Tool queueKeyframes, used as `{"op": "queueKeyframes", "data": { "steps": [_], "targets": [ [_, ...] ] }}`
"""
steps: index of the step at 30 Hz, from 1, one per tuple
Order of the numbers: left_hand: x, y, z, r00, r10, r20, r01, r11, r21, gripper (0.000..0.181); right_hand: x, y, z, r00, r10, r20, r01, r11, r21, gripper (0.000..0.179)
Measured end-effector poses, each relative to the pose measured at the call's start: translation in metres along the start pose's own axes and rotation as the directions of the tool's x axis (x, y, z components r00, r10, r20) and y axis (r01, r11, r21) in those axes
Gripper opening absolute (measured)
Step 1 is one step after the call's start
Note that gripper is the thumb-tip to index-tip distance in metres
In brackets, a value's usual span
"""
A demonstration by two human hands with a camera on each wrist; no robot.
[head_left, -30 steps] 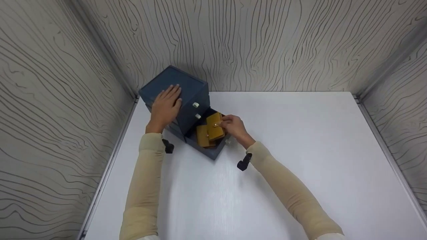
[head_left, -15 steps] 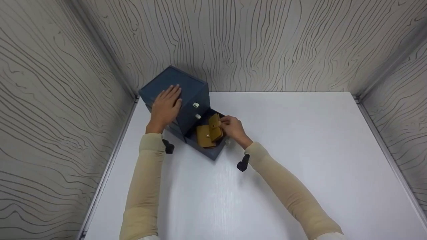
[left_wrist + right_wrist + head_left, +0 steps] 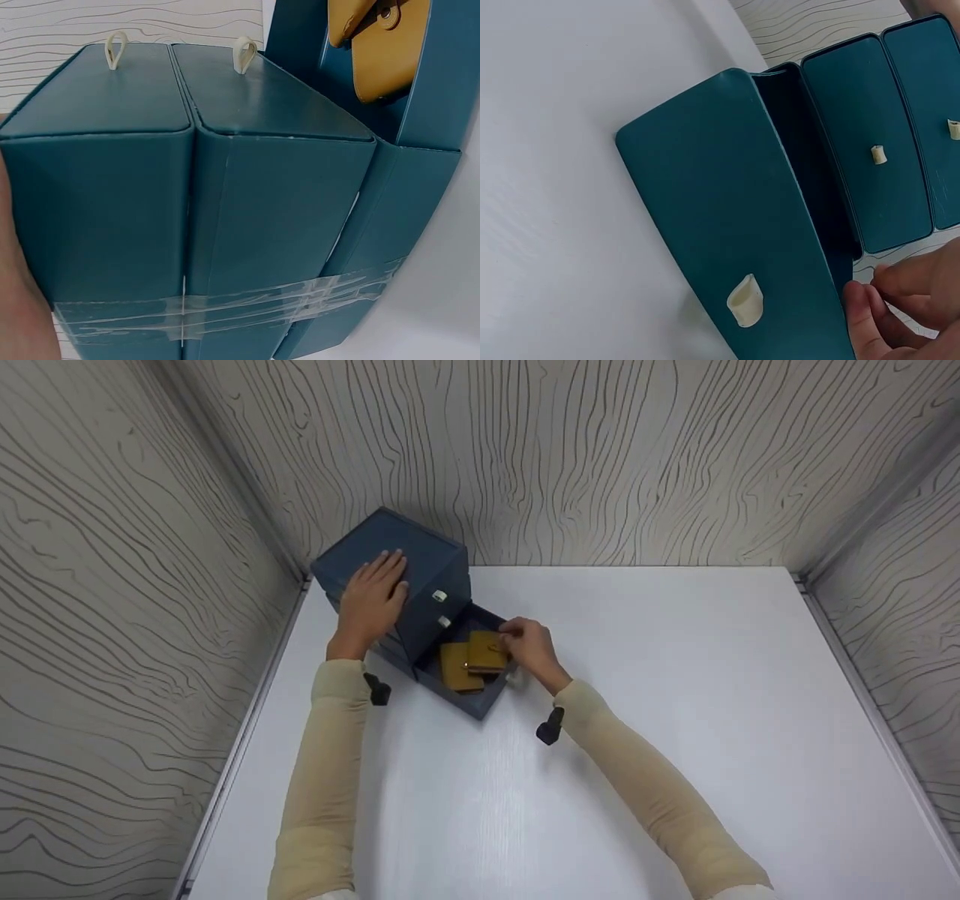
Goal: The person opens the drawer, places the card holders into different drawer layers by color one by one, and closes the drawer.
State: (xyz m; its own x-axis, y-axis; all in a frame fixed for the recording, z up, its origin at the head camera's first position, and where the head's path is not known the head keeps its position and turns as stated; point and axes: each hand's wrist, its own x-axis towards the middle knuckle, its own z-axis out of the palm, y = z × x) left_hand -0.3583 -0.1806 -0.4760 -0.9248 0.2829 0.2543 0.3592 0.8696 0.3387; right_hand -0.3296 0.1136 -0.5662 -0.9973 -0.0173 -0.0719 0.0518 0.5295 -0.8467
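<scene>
A dark blue-teal chest of small drawers point(image 3: 420, 540) stands at the back left, its lowest drawer point(image 3: 450, 703) pulled out. Flat on the chest's top rests my left hand point(image 3: 369, 604), fingers straight. Two mustard-yellow snap wallets lie in the drawer: a lower wallet point(image 3: 455, 667) and an upper wallet point(image 3: 486, 656) that overlaps it. My right hand point(image 3: 531, 649) is over the drawer's right side, curled fingertips at the upper wallet's edge. In the right wrist view thumb and finger meet by the drawer rim; whether they pinch the wallet is hidden.
Two other drawers are closed, each with a cream pull loop point(image 3: 439, 595). Clear tape point(image 3: 195, 316) wraps the chest's side. The white table point(image 3: 675, 697) extends right and forward; wood-patterned walls point(image 3: 570, 457) stand behind and at both sides.
The upper wallet was tilted up between my right fingers; it has turned and come down flatter over the lower one. My left hand and the chest stay in place.
</scene>
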Motion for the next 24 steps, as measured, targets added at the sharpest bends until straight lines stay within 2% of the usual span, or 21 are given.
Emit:
{"op": "queueKeyframes", "data": {
  "steps": [7, 16, 24],
  "targets": [
    [0.000, -0.001, 0.000, 1.000, -0.005, 0.020, 0.004, 1.000, 0.003, 0.056, -0.003, 0.004, -0.004, 1.000, -0.010, -0.019, 0.011, 0.999, 0.045, 0.021],
    [0.000, 0.001, -0.002, 1.000, -0.009, 0.027, 0.009, 1.000, -0.003, 0.056, -0.011, 0.014, -0.015, 1.000, 0.008, -0.026, -0.003, 0.987, 0.160, 0.023],
    [0.000, 0.001, -0.002, 0.999, -0.027, 0.039, 0.027, 1.000, 0.003, 0.057, -0.021, 0.028, -0.023, 0.999, 0.034, -0.006, -0.032, 0.981, 0.190, 0.024]
  ]
}}
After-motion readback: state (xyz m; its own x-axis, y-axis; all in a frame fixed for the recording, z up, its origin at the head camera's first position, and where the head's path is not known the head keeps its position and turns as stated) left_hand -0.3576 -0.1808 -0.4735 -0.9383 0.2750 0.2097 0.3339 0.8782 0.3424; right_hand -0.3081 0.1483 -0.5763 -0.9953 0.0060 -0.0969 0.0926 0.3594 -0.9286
